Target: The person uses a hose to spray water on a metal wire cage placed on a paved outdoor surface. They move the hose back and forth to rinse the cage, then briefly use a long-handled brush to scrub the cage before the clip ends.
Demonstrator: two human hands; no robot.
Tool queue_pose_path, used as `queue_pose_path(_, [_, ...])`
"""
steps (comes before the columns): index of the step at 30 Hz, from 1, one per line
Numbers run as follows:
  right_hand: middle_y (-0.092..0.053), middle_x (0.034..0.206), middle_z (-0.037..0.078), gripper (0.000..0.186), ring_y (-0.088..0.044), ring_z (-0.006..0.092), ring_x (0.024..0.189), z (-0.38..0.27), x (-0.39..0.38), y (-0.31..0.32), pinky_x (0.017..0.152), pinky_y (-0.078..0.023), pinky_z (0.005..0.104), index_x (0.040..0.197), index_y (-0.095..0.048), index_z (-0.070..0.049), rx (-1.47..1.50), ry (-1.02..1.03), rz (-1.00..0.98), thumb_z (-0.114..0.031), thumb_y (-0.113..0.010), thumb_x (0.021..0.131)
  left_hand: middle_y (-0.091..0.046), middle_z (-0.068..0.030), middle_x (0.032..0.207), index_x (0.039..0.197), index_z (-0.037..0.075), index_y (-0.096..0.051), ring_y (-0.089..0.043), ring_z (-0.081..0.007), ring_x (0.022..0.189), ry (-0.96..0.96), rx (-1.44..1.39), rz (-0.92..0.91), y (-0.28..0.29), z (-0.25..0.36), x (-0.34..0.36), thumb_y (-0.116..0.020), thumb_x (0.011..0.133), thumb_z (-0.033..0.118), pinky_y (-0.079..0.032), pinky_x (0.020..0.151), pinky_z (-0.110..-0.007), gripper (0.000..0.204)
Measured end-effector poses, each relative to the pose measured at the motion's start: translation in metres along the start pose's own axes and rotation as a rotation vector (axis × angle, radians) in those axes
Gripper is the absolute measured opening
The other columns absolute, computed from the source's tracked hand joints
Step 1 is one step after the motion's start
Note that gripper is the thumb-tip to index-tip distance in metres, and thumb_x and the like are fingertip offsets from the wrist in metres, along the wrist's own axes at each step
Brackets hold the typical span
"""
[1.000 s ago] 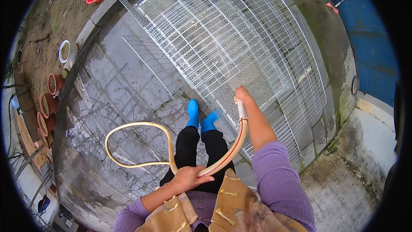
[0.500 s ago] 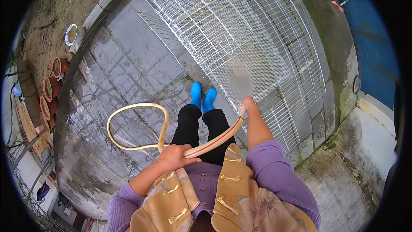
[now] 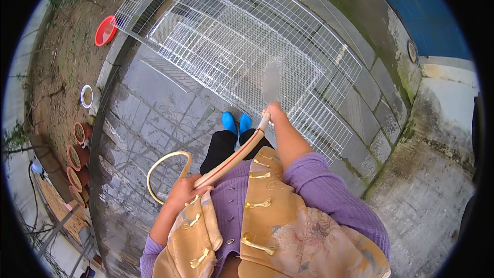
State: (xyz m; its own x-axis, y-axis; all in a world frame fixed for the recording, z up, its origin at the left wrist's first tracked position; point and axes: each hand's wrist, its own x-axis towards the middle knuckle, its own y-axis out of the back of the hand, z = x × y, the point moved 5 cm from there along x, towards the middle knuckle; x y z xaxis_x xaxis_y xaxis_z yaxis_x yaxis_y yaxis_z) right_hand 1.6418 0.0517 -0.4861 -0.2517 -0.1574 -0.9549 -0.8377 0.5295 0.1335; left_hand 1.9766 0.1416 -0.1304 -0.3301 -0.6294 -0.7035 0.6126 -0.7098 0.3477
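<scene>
A cream hose with a red stripe [image 3: 234, 155] runs between my hands and loops at lower left. My right hand [image 3: 272, 112] is closed round its front end, and a spray of water [image 3: 271, 82] comes out over the wire mesh panel [image 3: 293, 80]. My left hand [image 3: 189, 189] grips the hose at my waist. Several white wire grid panels [image 3: 334, 141] lie overlapping on the paving around the mesh. My blue boots [image 3: 229, 122] stand at their near edge.
A red basin [image 3: 105, 31] sits upper left by the soil bed. A white pot [image 3: 88, 96] and several terracotta pots [image 3: 77, 157] line the curb. A blue wall [image 3: 427, 15] and a stained white wall [image 3: 442, 108] bound the right side, above grey paving [image 3: 139, 113].
My right hand and the hose end have moved up and left in the picture, and the view has shifted and turned, with the panels higher up. The spray continues.
</scene>
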Motion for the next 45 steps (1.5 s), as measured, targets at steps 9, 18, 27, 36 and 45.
queue_pose_path(9, [-0.053,0.094,0.024,0.042,-0.061,0.0346,0.083,-0.018,-0.084,-0.076,0.072,-0.056,0.0497,0.121,-0.029,0.009,0.104,0.044,-0.376,-0.025,-0.036,0.097,-0.051,0.0014,0.062,0.084,0.000,-0.062,-0.042,-0.0069,0.059,0.142,-0.178,0.265,0.047,-0.012,-0.062,-0.077,0.074,0.024,-0.039,0.053,-0.026,0.030])
queue_pose_path(18, [-0.052,0.093,0.020,0.030,-0.063,0.0320,0.075,-0.076,-0.199,-0.193,0.066,-0.057,0.0476,0.118,-0.025,-0.001,0.099,0.219,-0.637,-0.020,-0.037,0.097,-0.058,0.0017,0.068,0.087,-0.001,-0.064,-0.047,-0.0048,0.062,0.261,-0.352,0.519,0.106,-0.062,-0.121,-0.080,0.069,0.017,-0.042,0.054,-0.024,0.030])
queue_pose_path(27, [-0.050,0.096,0.018,0.028,-0.062,0.0318,0.078,-0.067,-0.237,-0.360,0.068,-0.057,0.0477,0.119,-0.025,-0.008,0.067,0.270,-0.671,-0.023,-0.036,0.098,-0.051,0.0042,0.063,0.081,-0.001,-0.061,-0.044,-0.0044,0.059,0.190,-0.462,0.543,0.214,-0.152,-0.145,-0.079,0.070,0.031,-0.038,0.050,-0.023,0.039])
queue_pose_path(36, [-0.049,0.098,0.020,0.026,-0.061,0.0335,0.080,-0.037,-0.272,-0.564,0.071,-0.056,0.0478,0.114,-0.028,-0.005,0.059,0.247,-0.639,-0.023,-0.035,0.098,-0.047,0.0052,0.059,0.080,0.001,-0.057,-0.041,-0.0025,0.050,0.114,-0.690,0.438,0.397,-0.240,-0.164,-0.069,0.075,0.052,-0.032,0.042,-0.020,0.053])
queue_pose_path(45, [-0.049,0.097,0.020,0.028,-0.059,0.0313,0.078,-0.037,-0.258,-0.677,0.070,-0.055,0.0464,0.116,-0.030,-0.002,0.125,0.194,-0.542,-0.024,-0.033,0.098,-0.046,-0.0014,0.055,0.078,-0.001,-0.058,-0.040,-0.0074,0.055,0.133,-0.326,0.440,0.541,-0.272,-0.137,-0.071,0.078,0.033,-0.038,0.049,-0.027,0.036])
